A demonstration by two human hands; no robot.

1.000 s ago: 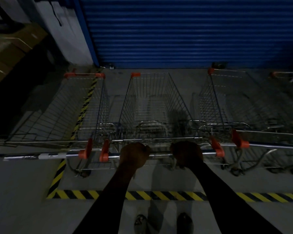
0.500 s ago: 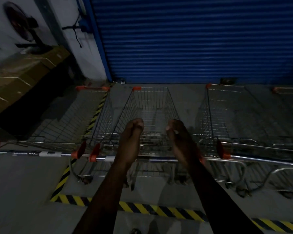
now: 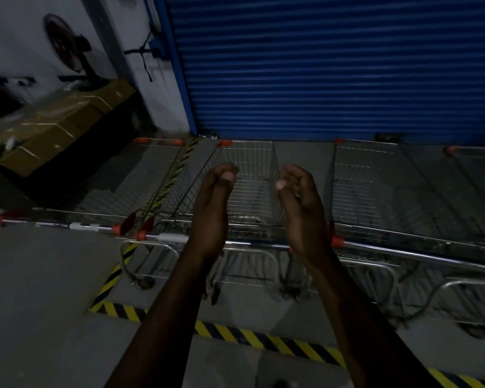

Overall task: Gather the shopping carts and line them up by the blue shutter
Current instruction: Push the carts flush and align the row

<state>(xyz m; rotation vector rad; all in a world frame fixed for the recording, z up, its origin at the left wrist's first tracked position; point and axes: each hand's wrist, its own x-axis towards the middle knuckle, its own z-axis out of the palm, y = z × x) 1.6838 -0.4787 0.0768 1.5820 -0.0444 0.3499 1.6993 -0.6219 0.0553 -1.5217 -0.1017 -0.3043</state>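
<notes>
From the head view, both hands are raised in front of the middle cart (image 3: 249,191), palms turned toward each other, holding nothing. The left hand (image 3: 212,208) has its fingers loosely curled at the tips, relaxed, and the right hand (image 3: 300,208) is loosely curled the same way; neither touches the handle bar (image 3: 255,243) that runs below them. The shopping carts stand side by side with their far ends toward the blue shutter (image 3: 333,65), which fills the far wall. The left cart (image 3: 140,186) sits just beside the middle cart, their orange handle caps nearly touching, and the right cart (image 3: 389,191) stands on the other side, with a further cart (image 3: 476,169) partly visible at the right edge. A yellow-and-black floor stripe (image 3: 263,338) runs along the near side of the row and up under the left cart. At the far left, cardboard boxes (image 3: 53,130) are stacked below a wall fan (image 3: 63,43).
</notes>
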